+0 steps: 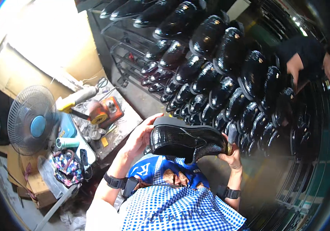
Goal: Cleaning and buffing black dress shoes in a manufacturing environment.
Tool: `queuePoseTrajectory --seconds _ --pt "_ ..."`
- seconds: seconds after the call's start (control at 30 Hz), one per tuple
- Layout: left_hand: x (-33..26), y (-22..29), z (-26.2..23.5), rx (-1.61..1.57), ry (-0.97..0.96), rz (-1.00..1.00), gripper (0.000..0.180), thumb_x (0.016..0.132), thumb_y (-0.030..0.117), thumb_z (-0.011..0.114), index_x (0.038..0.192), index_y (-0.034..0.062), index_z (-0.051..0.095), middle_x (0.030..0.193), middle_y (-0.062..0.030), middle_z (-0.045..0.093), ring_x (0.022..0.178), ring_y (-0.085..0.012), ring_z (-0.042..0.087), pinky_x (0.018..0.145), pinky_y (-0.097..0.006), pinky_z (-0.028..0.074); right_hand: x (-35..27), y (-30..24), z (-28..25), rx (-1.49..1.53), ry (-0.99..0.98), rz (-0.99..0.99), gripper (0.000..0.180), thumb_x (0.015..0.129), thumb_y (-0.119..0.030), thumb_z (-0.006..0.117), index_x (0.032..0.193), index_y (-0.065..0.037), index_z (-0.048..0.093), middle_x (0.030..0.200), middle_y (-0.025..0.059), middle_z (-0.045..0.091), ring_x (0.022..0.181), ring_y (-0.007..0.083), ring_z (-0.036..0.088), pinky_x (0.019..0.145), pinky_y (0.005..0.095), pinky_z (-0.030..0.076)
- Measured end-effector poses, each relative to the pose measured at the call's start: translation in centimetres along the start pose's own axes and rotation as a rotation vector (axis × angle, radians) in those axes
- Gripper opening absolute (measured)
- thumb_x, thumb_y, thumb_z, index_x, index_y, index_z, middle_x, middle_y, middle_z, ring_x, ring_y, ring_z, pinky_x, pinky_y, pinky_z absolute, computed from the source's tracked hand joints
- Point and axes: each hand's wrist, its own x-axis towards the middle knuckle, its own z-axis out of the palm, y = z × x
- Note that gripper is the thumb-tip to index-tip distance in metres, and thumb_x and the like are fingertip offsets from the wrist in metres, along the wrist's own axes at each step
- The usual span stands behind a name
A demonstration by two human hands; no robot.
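A glossy black shoe [172, 140] is held up in front of my chest, lying on its side with the dark sole edge upward. My left hand [136, 136] is closed around its left end, fingers reaching up to the sole. At the shoe's other end, my right hand [231, 157] is closed on a small tool with a rounded grey tip [232, 133] and a yellowish part below it. The fingers of that hand also touch the shoe. What kind of tool it is cannot be made out.
Ahead and to the right, racks [118, 50] hold many rows of glossy black shoes [207, 34]. A bench [128, 121] at left carries an orange machine [113, 109], scissors [102, 82] and clutter. Beside it are a fan [37, 126] and a green cup [68, 143]. Another person's arm [295, 67] shows at far right.
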Motion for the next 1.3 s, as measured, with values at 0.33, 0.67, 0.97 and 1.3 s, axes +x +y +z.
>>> queuePoseTrajectory --seconds 0.33,0.67,0.97,1.3 --pt "-3.2 -0.9 -4.0 0.249 0.261 -0.127 0.037 0.079 0.022 0.059 0.111 0.0068 0.048 0.099 -0.0029 0.053 0.090 -0.0110 0.050 0.079 -0.023 0.041 2.8 -2.2 3.8 -0.501 -0.093 -0.177 0.061 0.057 -0.017 0.079 0.108 0.003 0.053 0.104 0.0113 0.059 0.093 0.0161 0.055 0.085 0.0280 0.042" --pt "-4.3 -3.3 -8.6 -0.234 0.838 0.083 0.047 0.083 0.037 0.052 0.120 0.0102 0.043 0.122 -0.0041 0.045 0.114 -0.0212 0.043 0.092 -0.038 0.038 3.2 -2.1 8.2 -0.334 0.088 -0.156 0.051 0.064 -0.011 0.075 0.109 0.000 0.054 0.096 0.0060 0.061 0.088 0.0125 0.055 0.079 0.0267 0.043" --pt "-1.4 -2.6 -4.3 0.292 0.332 0.098 0.037 0.085 0.019 0.054 0.115 -0.0014 0.048 0.107 -0.0121 0.058 0.097 -0.0145 0.054 0.089 -0.027 0.039 1.5 -0.8 10.1 -0.370 0.419 -0.243 0.056 0.062 0.004 0.068 0.114 0.006 0.047 0.103 0.0120 0.058 0.092 0.0196 0.057 0.083 0.0299 0.045" --pt "0.6 -3.3 -1.6 0.078 0.362 0.186 0.023 0.075 0.006 0.065 0.096 0.0053 0.056 0.084 0.0007 0.058 0.076 -0.0052 0.052 0.070 -0.020 0.043 0.3 -0.7 14.3 -0.573 0.419 -0.340 0.057 0.066 -0.010 0.073 0.115 0.006 0.046 0.102 0.0168 0.058 0.089 0.0227 0.058 0.079 0.0305 0.047"
